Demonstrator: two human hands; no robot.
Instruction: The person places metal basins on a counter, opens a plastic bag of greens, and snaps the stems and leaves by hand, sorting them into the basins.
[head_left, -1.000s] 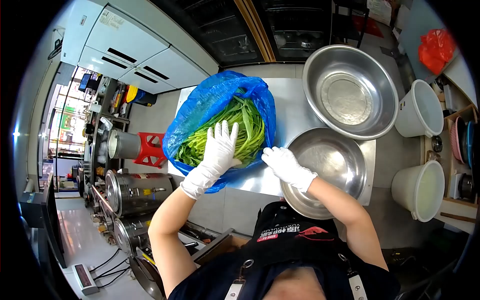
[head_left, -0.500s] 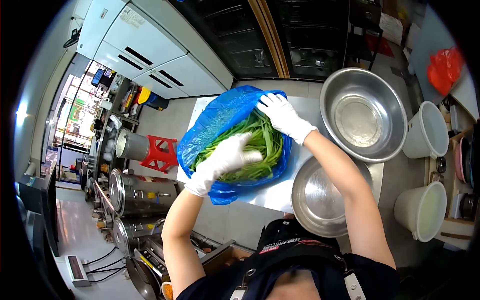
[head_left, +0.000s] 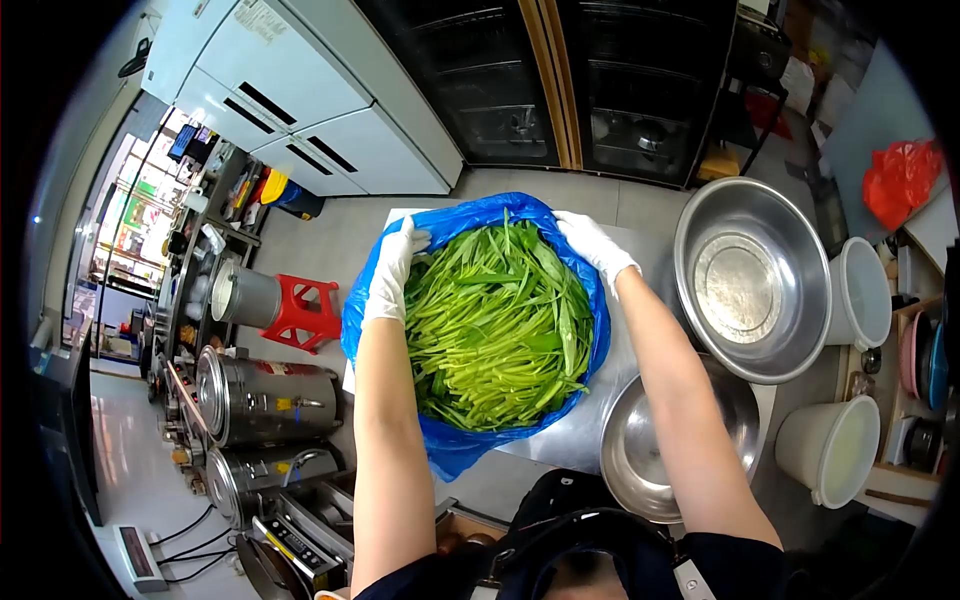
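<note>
A blue plastic bag (head_left: 462, 215) stands wide open on the metal table, full of long green leafy vegetables (head_left: 500, 330) with pale stems. My left hand (head_left: 396, 268), in a white glove, grips the bag's rim at the upper left, its fingertips beside the leaves. On the upper right, my right hand (head_left: 592, 243), gloved too, holds the opposite rim with its fingers over the edge. Part of each hand's grip is hidden by the plastic.
Right of the bag are a large steel basin (head_left: 690, 260) and a smaller metal bowl (head_left: 625, 480), partly under my right forearm. White buckets (head_left: 850, 450) stand farther right. A red stool (head_left: 305, 310) is on the left, near big steel pots (head_left: 275, 400).
My left hand has moved from on top of the greens to the bag's upper left rim. The bag's mouth is spread wider, showing more greens. My right hand remains at the rim.
</note>
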